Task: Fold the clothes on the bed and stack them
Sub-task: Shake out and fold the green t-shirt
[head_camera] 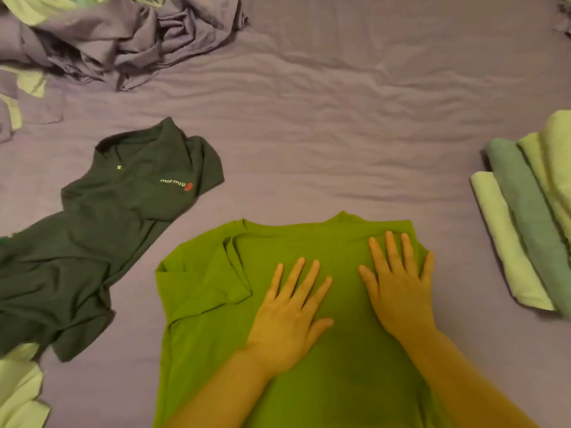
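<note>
A bright green T-shirt (pixel 210 329) lies spread on the purple bed sheet (pixel 340 134) right in front of me, collar away from me. Its right side is folded in, and its left sleeve lies out flat. My left hand (pixel 290 313) rests flat on the shirt's middle with fingers straight and spread. My right hand (pixel 398 282) presses flat on the folded right shoulder part, fingers straight. A dark green polo shirt (pixel 102 236) with a small chest logo lies unfolded to the left.
A stack of folded pale green and teal clothes (pixel 531 217) sits at the right edge. A rumpled heap of purple and pale green clothes (pixel 117 35) fills the far left. Pale green cloth (pixel 18 390) lies at the near left corner.
</note>
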Tool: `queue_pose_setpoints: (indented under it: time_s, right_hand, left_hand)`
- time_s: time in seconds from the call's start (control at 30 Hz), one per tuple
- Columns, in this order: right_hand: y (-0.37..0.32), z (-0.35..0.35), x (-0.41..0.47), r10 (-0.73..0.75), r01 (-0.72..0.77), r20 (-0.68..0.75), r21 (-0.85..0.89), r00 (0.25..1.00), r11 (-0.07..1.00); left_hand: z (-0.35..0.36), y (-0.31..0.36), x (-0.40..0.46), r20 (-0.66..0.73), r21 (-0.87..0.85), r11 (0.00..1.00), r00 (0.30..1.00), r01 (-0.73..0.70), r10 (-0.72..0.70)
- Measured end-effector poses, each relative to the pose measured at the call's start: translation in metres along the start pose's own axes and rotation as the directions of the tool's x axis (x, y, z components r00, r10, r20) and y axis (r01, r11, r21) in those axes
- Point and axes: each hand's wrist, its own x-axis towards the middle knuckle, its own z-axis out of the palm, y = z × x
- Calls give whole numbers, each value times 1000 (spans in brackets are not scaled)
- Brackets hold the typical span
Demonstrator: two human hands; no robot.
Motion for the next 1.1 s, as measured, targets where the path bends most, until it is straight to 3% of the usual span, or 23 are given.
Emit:
queue_pose_setpoints:
  time_s: [0.17,0.23,0.47,0.6,0.8,0.9,1.0,1.1]
  right_hand:
    - [-65,-3,-22,-334,334,-24,45,942,941]
    - [-93,1,-29,-404,404,-8,63,915,913]
    - [-162,-2,-18,-477,475,54,49,877,879]
    - [-189,1,-1,-455,454,72,38,887,890]
    - [-205,10,10,-367,368,91,7,926,930]
    - [-211,6,4,-312,314,114,2,943,949]
    - [-218,3,-22,-270,265,143,52,952,963]
    - [-218,4,-68,-298,286,152,94,942,954]
  left_hand:
    - [-6,-39,-57,-8,71,997,999,-38,39]
    - [-10,-62,-69,-11,104,994,999,-41,42]
    - [-27,-147,-63,39,147,975,984,167,-175]
    - [-32,-172,-59,75,78,928,926,365,-370]
    - [-32,-171,-53,149,26,860,848,510,-508]
    - [-42,-160,-57,141,-64,837,835,544,-532]
    - [-47,-140,-77,91,-294,769,817,568,-569]
    - [-44,-119,-101,54,-632,542,729,554,-683]
